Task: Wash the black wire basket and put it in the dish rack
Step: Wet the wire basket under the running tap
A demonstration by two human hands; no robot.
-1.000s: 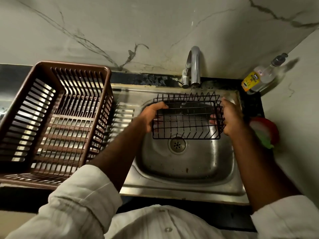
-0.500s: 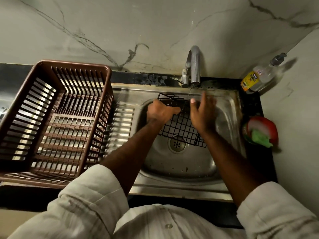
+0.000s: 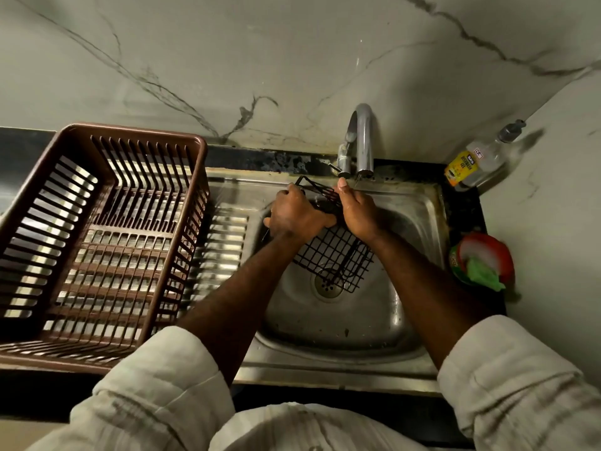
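both hands, left hand [image 3: 294, 214] and right hand [image 3: 359, 211], keep a closed grip on the black wire basket [image 3: 331, 252] under the faucet [image 3: 361, 138]; best to turn it slowly so water reaches every wire.

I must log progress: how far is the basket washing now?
Done: nothing finished that I can see. In hand: left hand and right hand hold the black wire basket over the sink, below the tap. Left: placing it in the brown dish rack.

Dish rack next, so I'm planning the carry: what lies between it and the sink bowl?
In the head view, only the sink's ribbed steel drainboard lies between the dish rack and the sink bowl.
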